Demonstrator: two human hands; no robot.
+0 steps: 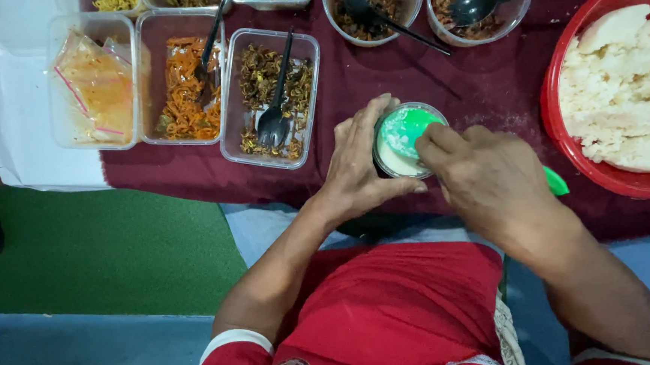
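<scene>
A small round clear cup (396, 158) holding white rice stands on the maroon cloth (481, 87) in front of me. My left hand (358, 162) wraps around the cup's left side and steadies it. My right hand (491, 177) grips a green plastic spoon (411, 129); the spoon's bowl presses flat on the rice inside the cup, and the green handle tip (556, 183) sticks out past my wrist. A big red basin (568, 145) of white rice (631, 88) sits at the right.
Clear rectangular tubs hold orange shredded food (188, 91), brown fried bits with a black spoon (275, 119) and sauce packets (94, 86). More tubs and round bowls with black spoons (395, 21) line the far edge. Green mat (95, 251) lies at left.
</scene>
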